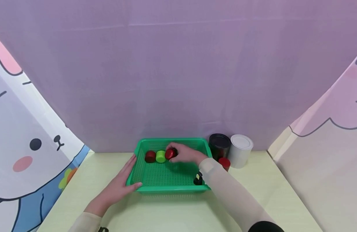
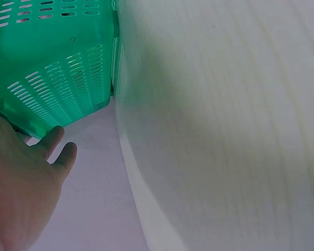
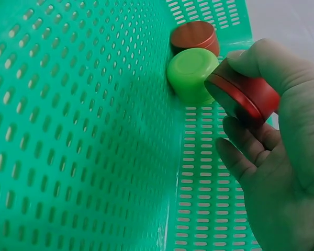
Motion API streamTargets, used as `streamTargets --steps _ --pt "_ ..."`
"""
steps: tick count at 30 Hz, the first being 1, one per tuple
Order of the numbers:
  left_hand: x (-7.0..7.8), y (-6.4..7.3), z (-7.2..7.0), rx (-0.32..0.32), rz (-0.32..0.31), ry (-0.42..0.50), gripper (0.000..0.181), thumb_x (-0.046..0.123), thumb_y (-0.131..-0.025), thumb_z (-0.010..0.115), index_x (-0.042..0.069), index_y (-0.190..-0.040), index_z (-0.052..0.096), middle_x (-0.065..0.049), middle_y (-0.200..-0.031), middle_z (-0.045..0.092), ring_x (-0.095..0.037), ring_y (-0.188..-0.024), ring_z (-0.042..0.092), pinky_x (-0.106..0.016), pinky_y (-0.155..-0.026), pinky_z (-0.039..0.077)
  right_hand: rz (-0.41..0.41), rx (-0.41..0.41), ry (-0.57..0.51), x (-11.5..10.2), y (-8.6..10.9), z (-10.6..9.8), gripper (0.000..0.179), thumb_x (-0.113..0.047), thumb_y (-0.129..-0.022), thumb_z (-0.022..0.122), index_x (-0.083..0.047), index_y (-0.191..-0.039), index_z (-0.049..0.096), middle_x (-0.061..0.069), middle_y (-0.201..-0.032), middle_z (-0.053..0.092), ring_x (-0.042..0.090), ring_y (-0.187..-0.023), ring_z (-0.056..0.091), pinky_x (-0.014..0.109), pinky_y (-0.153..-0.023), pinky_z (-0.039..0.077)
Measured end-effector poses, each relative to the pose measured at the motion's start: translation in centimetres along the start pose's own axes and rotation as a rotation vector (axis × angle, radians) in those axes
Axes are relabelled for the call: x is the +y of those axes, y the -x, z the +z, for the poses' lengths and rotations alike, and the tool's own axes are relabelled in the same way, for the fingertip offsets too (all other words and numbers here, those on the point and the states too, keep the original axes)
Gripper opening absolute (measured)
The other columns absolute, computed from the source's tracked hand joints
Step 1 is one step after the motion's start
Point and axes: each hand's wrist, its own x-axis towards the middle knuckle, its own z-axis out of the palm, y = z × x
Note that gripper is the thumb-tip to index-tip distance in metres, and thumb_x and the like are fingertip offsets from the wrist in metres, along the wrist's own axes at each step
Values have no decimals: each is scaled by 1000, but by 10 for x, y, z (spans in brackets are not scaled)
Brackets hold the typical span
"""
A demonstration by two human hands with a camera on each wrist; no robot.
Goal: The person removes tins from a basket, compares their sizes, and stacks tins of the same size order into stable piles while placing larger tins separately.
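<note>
A green perforated plastic basket [image 1: 167, 188] stands on the table. In it, a dark red round tin [image 1: 150, 156] and a lime green round container [image 1: 160, 156] sit side by side towards the back. My right hand [image 1: 185, 153] pinches a shiny red round tin [image 3: 243, 97] between thumb and fingers, tilted beside the green container. Its underside is partly hidden by the hand. At the basket's left side, my left hand [image 1: 120, 183] rests with straight fingers along the outer edge, the thumb touching the front rim. The left wrist view shows two of its fingertips [image 2: 67, 156] by the basket.
Right of the basket stand a black lidded can [image 1: 219, 146], a white lidded can [image 1: 240, 151] and a smaller red-topped container [image 1: 224, 162], partly covered by the right sleeve. A purple cloth [image 1: 178, 80] hangs behind the pale table [image 1: 271, 190]. Printed cloths flank both sides.
</note>
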Motion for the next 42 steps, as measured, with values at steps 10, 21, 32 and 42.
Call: streamTargets --steps 10,21,32,42 --pt "0 0 0 -6 -14 12 104 37 -103 79 12 -179 13 -11 -186 7 -52 -165 16 -80 -118 33 12 1 30 -3 2 -1 57 -25 -103 80 -15 -156 62 8 -148 55 20 -118 62 37 -94 59" --pt "2 -1 -1 -4 -8 5 103 36 -103 79 10 -179 14 -13 -186 8 -53 -165 17 -81 -117 33 4 5 -14 1 -1 -1 54 -22 -102 82 -13 -151 63 2 -139 62 19 -117 64 39 -95 59" --pt "-1 -1 0 -1 -2 -2 104 34 -102 80 10 -179 14 -13 -186 9 -52 -165 17 -79 -118 33 -5 -11 -11 -2 1 0 58 -26 -104 79 -10 -156 59 5 -147 59 20 -124 63 40 -99 58" --pt "0 0 0 2 -9 -3 103 35 -103 80 11 -179 14 -12 -186 9 -53 -165 18 -81 -118 33 -10 14 26 -6 4 -2 67 -23 -106 75 -17 -168 50 12 -148 51 22 -124 59 44 -101 56"
